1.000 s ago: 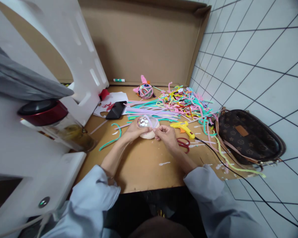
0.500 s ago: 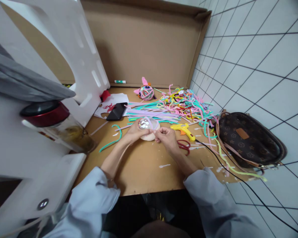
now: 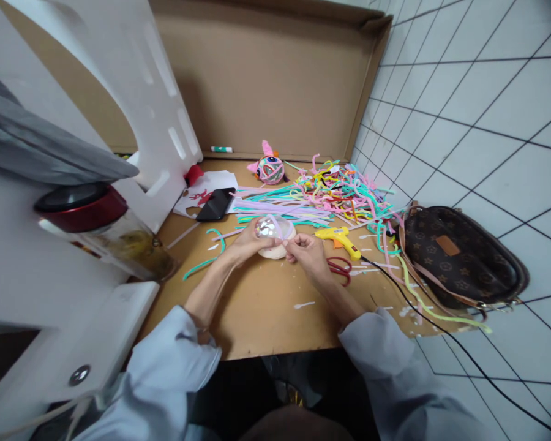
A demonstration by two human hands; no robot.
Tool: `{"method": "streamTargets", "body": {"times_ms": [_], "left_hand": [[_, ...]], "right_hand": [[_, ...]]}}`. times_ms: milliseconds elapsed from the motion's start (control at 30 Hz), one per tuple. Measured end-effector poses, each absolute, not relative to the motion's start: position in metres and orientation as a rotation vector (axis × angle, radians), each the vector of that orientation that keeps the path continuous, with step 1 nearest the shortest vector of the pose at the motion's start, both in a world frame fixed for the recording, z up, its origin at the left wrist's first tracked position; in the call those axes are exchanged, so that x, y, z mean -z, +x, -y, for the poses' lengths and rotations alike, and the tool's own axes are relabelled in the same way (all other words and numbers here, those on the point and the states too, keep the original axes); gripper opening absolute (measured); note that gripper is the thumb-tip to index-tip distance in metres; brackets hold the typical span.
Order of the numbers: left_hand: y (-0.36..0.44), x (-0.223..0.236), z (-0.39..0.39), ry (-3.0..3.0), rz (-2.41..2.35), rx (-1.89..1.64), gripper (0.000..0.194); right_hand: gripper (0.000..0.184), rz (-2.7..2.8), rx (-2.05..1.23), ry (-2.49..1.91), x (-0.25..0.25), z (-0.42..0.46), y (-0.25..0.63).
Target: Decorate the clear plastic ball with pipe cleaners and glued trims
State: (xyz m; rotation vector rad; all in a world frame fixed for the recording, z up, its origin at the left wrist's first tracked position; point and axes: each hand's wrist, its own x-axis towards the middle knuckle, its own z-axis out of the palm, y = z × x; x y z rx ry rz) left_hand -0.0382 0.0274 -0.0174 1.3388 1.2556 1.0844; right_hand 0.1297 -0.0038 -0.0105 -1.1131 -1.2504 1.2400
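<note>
A clear, shiny ball (image 3: 265, 226) with a whitish lower part is held over the table's middle. My left hand (image 3: 247, 245) wraps round its left side, thumb along the front. A pale lilac pipe cleaner (image 3: 274, 224) runs over the ball's surface. At the ball's right front, my right hand (image 3: 307, 251) is closed in a pinch, apparently on the lower end of that pipe cleaner; the fingertips hide the exact spot. Just right of this hand lie a yellow glue gun (image 3: 340, 240) and red-handled scissors (image 3: 340, 269), partly hidden by the hand.
Lilac and teal pipe cleaners (image 3: 280, 205) lie behind the ball, beside a tangled colourful heap (image 3: 344, 190). A decorated pink-eared ball (image 3: 270, 169), phone (image 3: 215, 204), bottle (image 3: 105, 229) and brown bag (image 3: 463, 257) stand around. The glue gun's black cord (image 3: 413, 306) trails right.
The camera view has shifted very slightly. Both hands keep the same hold on the ball and the pipe cleaner, with no clear movement.
</note>
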Motion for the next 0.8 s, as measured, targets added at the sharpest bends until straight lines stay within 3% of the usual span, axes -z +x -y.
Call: {"method": "streamTargets", "body": {"times_ms": [800], "left_hand": [[-0.0338, 0.0113, -0.0255, 1.313, -1.227, -1.093, 0.085]], "right_hand": [[0.027, 1.293, -1.193, -1.099, 0.0111, 0.0048, 0.1299]]}}
